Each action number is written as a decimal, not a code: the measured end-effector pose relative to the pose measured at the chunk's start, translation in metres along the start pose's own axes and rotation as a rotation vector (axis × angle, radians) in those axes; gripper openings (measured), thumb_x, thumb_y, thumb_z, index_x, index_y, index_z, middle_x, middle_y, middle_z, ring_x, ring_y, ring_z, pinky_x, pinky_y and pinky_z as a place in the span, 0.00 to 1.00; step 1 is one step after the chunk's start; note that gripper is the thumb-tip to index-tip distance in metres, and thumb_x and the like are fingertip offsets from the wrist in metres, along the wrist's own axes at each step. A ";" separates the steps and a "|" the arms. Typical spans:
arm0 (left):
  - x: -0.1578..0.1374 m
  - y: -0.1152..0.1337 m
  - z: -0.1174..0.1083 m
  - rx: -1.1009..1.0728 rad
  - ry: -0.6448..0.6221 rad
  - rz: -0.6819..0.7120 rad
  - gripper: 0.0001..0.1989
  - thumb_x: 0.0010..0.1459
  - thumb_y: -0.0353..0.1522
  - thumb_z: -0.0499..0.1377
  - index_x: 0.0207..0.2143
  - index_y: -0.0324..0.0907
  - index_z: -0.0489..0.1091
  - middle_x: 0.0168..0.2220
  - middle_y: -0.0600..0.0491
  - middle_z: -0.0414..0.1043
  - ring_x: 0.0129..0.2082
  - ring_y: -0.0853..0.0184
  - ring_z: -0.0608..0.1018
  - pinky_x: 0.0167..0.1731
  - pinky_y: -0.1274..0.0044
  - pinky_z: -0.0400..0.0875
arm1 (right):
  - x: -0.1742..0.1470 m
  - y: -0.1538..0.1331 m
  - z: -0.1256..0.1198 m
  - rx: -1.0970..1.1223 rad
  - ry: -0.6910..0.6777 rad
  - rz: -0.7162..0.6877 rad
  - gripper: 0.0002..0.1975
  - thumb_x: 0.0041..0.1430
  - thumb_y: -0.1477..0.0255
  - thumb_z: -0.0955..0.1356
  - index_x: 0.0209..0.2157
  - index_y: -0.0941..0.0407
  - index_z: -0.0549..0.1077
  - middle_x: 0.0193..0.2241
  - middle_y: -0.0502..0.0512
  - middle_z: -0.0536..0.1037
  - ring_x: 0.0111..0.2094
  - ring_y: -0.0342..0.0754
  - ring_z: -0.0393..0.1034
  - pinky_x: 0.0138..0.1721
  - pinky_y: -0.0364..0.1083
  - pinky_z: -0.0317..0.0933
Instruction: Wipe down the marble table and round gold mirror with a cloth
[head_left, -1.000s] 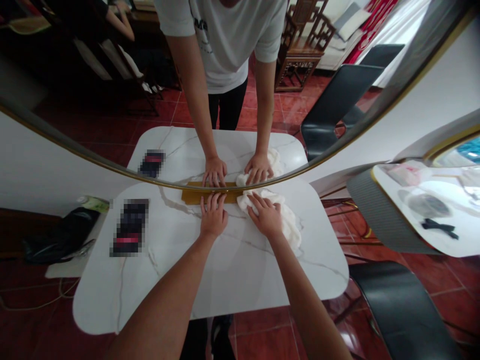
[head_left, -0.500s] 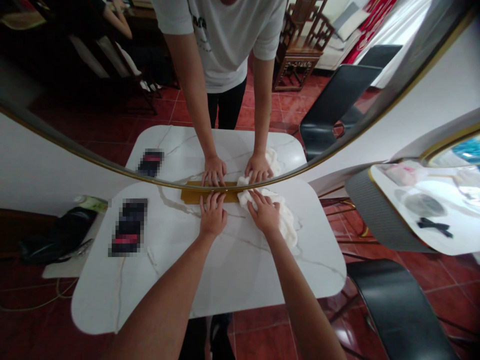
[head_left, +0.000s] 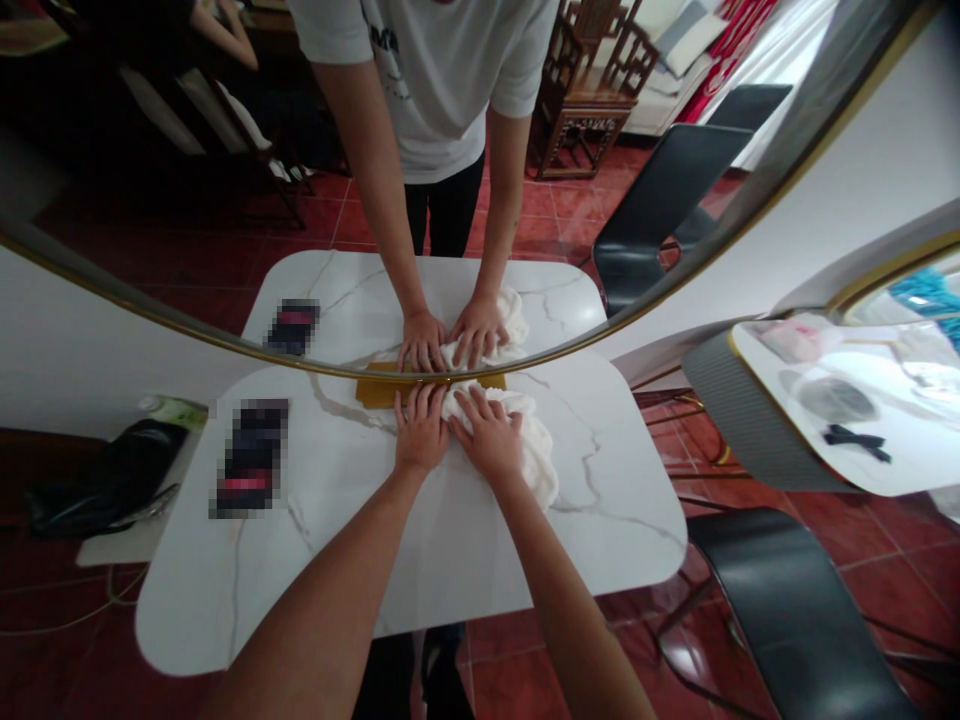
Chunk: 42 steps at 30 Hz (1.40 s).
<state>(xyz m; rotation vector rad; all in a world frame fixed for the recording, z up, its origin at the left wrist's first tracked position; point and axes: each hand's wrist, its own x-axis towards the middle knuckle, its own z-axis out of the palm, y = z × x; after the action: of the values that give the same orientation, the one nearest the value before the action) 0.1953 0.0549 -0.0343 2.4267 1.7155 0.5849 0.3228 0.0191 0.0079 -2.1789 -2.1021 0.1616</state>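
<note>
My left hand (head_left: 421,432) lies on the front of the gold-coloured base (head_left: 375,390) below the big mirror, fingers stretched forward and holding nothing. Just to its right, my right hand (head_left: 491,435) presses a crumpled white cloth (head_left: 537,455) onto that base, and the hands almost touch. The cloth bunches under the palm and spills toward me over the white marble-patterned table (head_left: 450,560). A stretch of gold shows beyond the cloth on the right. Both hands and the cloth are repeated in the mirror (head_left: 517,225).
A dark, pixelated object (head_left: 251,458) lies on the table's left side. Black chairs (head_left: 795,590) stand at the right, near a second white table (head_left: 862,470) with a black bow-like item (head_left: 857,442). A black bag (head_left: 105,475) sits at the left. Another person's arm (head_left: 225,35) shows in the mirror.
My right hand has slid left along the gold base with the white cloth, toward my left hand. The base's right end is now uncovered. My left hand stays in place.
</note>
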 end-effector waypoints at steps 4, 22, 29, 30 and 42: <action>0.000 0.000 0.000 0.004 0.010 0.002 0.27 0.55 0.30 0.51 0.59 0.41 0.60 0.59 0.45 0.60 0.62 0.53 0.57 0.63 0.55 0.37 | -0.002 0.009 0.000 -0.001 0.022 0.027 0.22 0.67 0.57 0.55 0.60 0.39 0.56 0.63 0.48 0.57 0.52 0.55 0.59 0.49 0.58 0.54; 0.001 0.000 0.001 0.020 0.011 0.009 0.27 0.55 0.30 0.52 0.58 0.41 0.60 0.58 0.45 0.61 0.62 0.53 0.57 0.63 0.55 0.38 | -0.005 0.003 -0.001 0.051 0.004 0.042 0.21 0.66 0.58 0.56 0.60 0.40 0.58 0.62 0.50 0.60 0.53 0.55 0.58 0.51 0.59 0.51; 0.001 0.001 0.002 0.017 0.021 0.005 0.27 0.54 0.28 0.51 0.59 0.41 0.60 0.59 0.45 0.61 0.62 0.54 0.58 0.63 0.55 0.38 | -0.019 0.014 0.000 0.055 0.052 0.224 0.22 0.66 0.60 0.57 0.60 0.43 0.58 0.59 0.55 0.64 0.51 0.56 0.60 0.49 0.57 0.52; 0.001 0.001 0.002 0.014 0.024 0.003 0.27 0.54 0.28 0.51 0.59 0.41 0.60 0.59 0.45 0.61 0.62 0.54 0.58 0.63 0.55 0.38 | -0.022 0.016 0.000 0.055 0.061 0.267 0.22 0.66 0.60 0.57 0.60 0.44 0.58 0.58 0.55 0.64 0.51 0.56 0.61 0.49 0.57 0.52; 0.001 0.000 0.003 0.019 0.025 0.007 0.27 0.55 0.28 0.51 0.59 0.41 0.60 0.59 0.46 0.61 0.61 0.53 0.58 0.63 0.54 0.38 | 0.021 0.049 -0.001 0.146 0.064 0.383 0.23 0.68 0.62 0.51 0.61 0.52 0.56 0.54 0.60 0.69 0.51 0.55 0.61 0.48 0.54 0.52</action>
<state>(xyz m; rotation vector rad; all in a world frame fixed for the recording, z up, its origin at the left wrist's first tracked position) 0.1969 0.0561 -0.0369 2.4499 1.7307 0.6042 0.3723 0.0383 0.0018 -2.4333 -1.5659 0.2628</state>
